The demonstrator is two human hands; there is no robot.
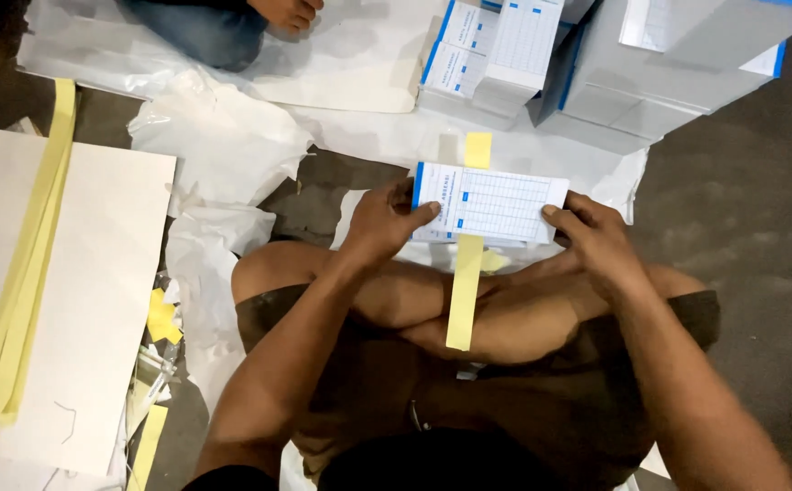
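Head view: white, blue-edged card stack (491, 205) crossed by yellow strip (465, 291).

From my remote seat, the print on the stack of cards (491, 206) was too small to make out, and the yellow paper strip (465, 291) ran behind that stack, so its middle stretch was hidden from me. My left hand (382, 223) covered the stack's near-left corner, while the right hand (596, 238) hid its right edge. The grey boxes (659, 77) and another person's foot (288, 13) were cut off by the top edge.
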